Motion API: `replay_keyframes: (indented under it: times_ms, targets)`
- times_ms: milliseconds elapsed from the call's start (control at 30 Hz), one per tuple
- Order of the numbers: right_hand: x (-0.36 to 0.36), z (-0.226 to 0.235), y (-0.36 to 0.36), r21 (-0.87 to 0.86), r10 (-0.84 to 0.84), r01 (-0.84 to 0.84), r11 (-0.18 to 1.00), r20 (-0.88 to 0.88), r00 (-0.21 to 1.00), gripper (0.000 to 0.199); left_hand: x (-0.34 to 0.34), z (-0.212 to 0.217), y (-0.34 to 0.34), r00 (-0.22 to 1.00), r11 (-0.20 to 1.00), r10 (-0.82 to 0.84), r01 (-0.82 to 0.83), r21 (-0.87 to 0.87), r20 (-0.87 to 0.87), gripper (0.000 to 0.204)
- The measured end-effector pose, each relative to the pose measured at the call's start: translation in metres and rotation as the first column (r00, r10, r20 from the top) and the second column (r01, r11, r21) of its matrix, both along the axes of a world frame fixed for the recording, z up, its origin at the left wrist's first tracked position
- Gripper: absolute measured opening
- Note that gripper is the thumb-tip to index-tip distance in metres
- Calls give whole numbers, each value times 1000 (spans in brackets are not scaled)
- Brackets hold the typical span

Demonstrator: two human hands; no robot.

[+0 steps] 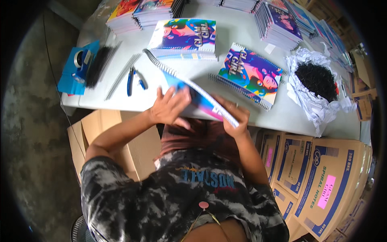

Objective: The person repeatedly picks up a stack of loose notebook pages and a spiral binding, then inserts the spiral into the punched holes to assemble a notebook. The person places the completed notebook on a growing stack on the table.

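Note:
I hold a spiral notebook (201, 97) with a colourful cover, tilted up on edge over the near side of the white table (242, 32). Its wire spine (159, 62) points away to the upper left. My left hand (169, 107) lies flat against the cover's left face. My right hand (234, 117) grips the notebook's near lower corner. A finished spiral notebook (250, 74) lies flat just right of it, and a small stack of notebooks (185, 38) lies behind.
Blue-handled pliers (131, 80) and loose wire spirals (123, 74) lie at the left, beside a blue tape dispenser (78, 62). White paper holding black coils (316, 80) sits at the right. Notebook stacks (278, 22) line the far edge. Cardboard boxes (322, 177) stand below.

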State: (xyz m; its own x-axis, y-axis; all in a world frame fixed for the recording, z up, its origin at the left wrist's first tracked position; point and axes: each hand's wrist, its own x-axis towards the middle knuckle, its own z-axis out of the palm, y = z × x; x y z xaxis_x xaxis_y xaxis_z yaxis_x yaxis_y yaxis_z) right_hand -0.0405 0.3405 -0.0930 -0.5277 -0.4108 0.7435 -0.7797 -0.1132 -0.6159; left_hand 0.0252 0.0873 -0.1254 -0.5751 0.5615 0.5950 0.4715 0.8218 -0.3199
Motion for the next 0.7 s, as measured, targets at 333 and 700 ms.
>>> replay_keyframes:
  times_ms: [333, 700]
  targets:
    - [-10, 3, -1, 15, 5, -4, 1000, -77, 997, 34, -11, 41, 6, 972, 985, -53, 88, 145, -230, 105]
    - [7, 14, -6, 1, 115, -115, 993, -15, 993, 34, -9, 31, 23, 1000, 953, 27, -22, 301, -10, 112]
